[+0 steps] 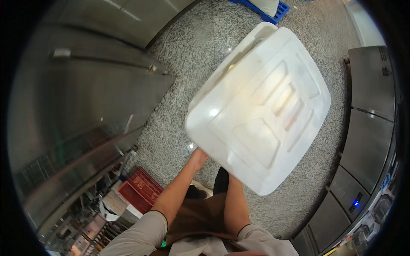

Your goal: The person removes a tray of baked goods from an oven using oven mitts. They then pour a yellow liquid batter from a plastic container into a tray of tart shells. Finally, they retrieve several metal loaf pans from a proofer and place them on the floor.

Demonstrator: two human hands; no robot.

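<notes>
A large white plastic bin (238, 60) with a white lid (221, 124) spans the middle of the view. Along the far left side the lid sits apart from the bin's rim, and something pale yellow shows in the gap. My left hand (200, 158) grips the near left edge from below, its fingertips hidden by the bin. Below the near edge my right forearm (235, 198) reaches under the lid, which hides the right hand. Faint pale shapes show through the lid.
Stainless steel cabinets stand left (105, 83) and right (368, 137); the right one has a lit blue display. Red crates (141, 188) lie low at the left, by a metal rack. A blue pallet (280, 12) bears a white sack (267, 4) ahead. Speckled stone floor (195, 44) runs between.
</notes>
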